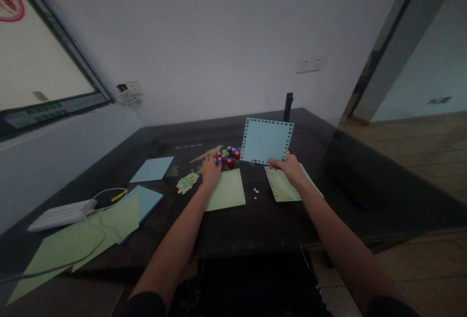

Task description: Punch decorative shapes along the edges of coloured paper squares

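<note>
Holding a blue punched-edge sheet [267, 139] above the dark surface [251, 232], right hand [286, 165] pinching its near right part | left hand [211, 168] beside colourful round pieces [229, 154], grip unclear from here | green sheet [228, 191] near left hand.

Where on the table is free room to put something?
Bare table shows along the near edge, this side of the bits. Another strip lies behind the colourful objects, toward the wall. Crowded: around the left hand, with those objects, scrap pile and a green sheet.
</note>
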Demonstrator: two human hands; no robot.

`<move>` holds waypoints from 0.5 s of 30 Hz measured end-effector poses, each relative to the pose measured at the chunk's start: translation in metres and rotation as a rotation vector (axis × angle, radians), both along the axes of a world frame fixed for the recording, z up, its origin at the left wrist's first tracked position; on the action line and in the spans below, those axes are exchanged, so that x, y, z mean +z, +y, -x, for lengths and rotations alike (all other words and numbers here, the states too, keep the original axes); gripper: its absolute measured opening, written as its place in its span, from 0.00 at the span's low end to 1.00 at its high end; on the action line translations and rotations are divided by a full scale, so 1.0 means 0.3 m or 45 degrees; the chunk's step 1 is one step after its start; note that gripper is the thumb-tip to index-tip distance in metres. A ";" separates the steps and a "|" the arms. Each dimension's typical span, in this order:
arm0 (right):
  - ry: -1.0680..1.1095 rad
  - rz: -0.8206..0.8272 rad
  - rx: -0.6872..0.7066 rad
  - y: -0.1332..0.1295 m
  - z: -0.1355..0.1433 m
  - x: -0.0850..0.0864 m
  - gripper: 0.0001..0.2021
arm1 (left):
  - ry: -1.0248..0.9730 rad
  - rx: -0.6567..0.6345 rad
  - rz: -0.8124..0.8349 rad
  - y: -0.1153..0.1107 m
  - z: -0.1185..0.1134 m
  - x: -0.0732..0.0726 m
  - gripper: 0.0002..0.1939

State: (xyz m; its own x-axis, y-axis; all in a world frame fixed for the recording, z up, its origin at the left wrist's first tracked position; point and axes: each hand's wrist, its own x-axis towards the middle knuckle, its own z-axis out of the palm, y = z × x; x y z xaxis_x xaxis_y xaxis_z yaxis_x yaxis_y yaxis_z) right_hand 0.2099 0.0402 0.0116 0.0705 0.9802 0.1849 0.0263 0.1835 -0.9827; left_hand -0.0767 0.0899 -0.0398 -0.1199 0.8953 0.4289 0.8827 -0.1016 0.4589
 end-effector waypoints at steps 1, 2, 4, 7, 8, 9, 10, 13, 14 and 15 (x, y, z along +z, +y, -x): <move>-0.002 0.000 0.001 -0.001 0.000 0.001 0.12 | 0.022 0.006 -0.034 -0.005 -0.006 0.009 0.18; -0.008 0.002 0.004 -0.002 0.000 0.002 0.12 | 0.049 0.002 -0.065 -0.010 -0.014 0.019 0.17; -0.023 0.007 0.006 -0.005 0.001 0.004 0.11 | 0.115 -0.042 -0.095 -0.021 -0.036 0.038 0.16; -0.030 0.004 0.004 -0.007 0.004 0.005 0.11 | 0.263 -0.131 -0.073 -0.037 -0.073 0.051 0.18; -0.026 0.001 0.004 -0.007 0.005 0.005 0.11 | 0.324 -0.157 -0.069 -0.042 -0.084 0.051 0.19; -0.020 -0.001 0.005 -0.006 0.005 0.005 0.11 | 0.380 -0.178 -0.071 -0.046 -0.093 0.048 0.19; -0.016 -0.002 0.009 -0.006 0.006 0.004 0.11 | 0.426 -0.191 -0.077 -0.049 -0.099 0.045 0.20; -0.021 -0.001 0.014 -0.004 0.007 0.003 0.11 | 0.489 -0.214 -0.075 -0.053 -0.102 0.036 0.18; -0.024 -0.001 0.012 -0.004 0.007 0.002 0.11 | 0.493 -0.220 -0.070 -0.053 -0.100 0.035 0.17; -0.025 -0.001 0.008 -0.004 0.007 0.001 0.11 | 0.494 -0.226 -0.063 -0.054 -0.097 0.036 0.16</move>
State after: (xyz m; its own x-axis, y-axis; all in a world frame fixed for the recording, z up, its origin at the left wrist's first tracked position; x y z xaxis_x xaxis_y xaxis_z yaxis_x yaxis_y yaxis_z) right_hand 0.2078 0.0391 0.0118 0.0606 0.9804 0.1873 0.0441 0.1849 -0.9818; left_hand -0.0476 0.0738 -0.0291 0.2132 0.8646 0.4551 0.9556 -0.2815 0.0871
